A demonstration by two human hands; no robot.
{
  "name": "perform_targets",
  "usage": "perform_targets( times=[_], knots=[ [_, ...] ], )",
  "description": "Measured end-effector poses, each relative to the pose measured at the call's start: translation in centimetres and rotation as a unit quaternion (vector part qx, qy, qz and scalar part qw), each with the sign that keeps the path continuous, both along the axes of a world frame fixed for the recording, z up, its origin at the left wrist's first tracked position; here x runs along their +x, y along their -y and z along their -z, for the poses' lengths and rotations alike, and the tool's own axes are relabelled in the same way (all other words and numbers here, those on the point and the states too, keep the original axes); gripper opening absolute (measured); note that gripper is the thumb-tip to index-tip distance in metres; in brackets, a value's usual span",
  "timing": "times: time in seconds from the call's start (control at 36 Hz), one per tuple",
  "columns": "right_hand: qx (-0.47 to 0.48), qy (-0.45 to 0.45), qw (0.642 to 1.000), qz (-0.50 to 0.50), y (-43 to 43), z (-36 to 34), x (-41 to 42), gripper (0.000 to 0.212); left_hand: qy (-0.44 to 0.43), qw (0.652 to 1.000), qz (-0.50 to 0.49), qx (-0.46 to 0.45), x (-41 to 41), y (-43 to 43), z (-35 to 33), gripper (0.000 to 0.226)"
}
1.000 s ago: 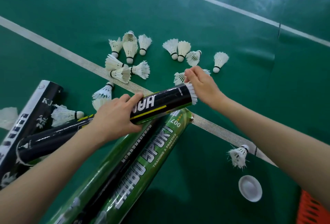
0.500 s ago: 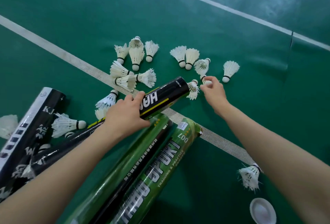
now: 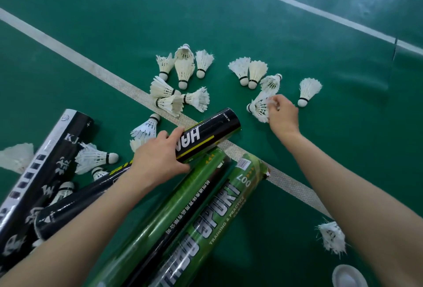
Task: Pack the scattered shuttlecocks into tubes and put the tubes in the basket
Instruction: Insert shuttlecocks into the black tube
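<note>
My left hand (image 3: 160,156) grips a black and yellow tube (image 3: 210,135) around its middle, its open end pointing up and right. My right hand (image 3: 282,115) reaches onto the floor beyond the tube's mouth and pinches a white shuttlecock (image 3: 258,108) by its feathers. Several more white shuttlecocks lie scattered on the green court: one group (image 3: 183,71) up left, another group (image 3: 251,71) just above my right hand, and a single shuttlecock (image 3: 307,91) to its right. No basket is in view.
Two green tubes (image 3: 206,218) lie side by side under my left forearm. A black and white tube (image 3: 39,167) and another black tube (image 3: 66,208) lie at the left among loose shuttlecocks. A ragged shuttlecock (image 3: 332,237) and a white cap (image 3: 349,277) sit lower right.
My right hand left the tube's mouth, where it was pushing a shuttlecock in, moved right to the floor and took hold of a loose shuttlecock. The tube stayed in my left hand.
</note>
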State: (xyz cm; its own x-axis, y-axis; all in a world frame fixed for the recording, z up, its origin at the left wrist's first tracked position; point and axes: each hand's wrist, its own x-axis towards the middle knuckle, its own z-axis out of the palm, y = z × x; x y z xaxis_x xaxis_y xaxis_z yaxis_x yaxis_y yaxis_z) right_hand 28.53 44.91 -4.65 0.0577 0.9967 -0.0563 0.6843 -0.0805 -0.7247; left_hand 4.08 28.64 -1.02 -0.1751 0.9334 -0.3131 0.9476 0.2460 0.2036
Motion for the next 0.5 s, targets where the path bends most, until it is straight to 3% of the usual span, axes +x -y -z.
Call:
perform_targets(
  times=[0.11,0.25,0.42,0.5],
  knots=[
    [-0.119,-0.172,0.977,-0.031,-0.1,-1.9,0.2,0.021,0.004,1.0,-0.005,0.008,-0.4,0.2,-0.1,0.09],
    [-0.16,-0.177,0.965,-0.106,1.0,-3.4,-0.4,0.025,0.03,0.999,0.0,0.034,-0.5,0.5,-0.5,0.091],
    [-0.218,-0.252,0.938,-0.092,2.7,-4.3,-2.7,0.023,0.085,0.996,-0.001,0.042,0.1,1.2,-0.8,0.088],
    [-0.207,-0.323,0.916,-0.114,3.5,-4.2,-3.4,0.044,0.097,0.994,-0.018,0.041,0.0,1.2,-1.0,0.088]
  ],
)
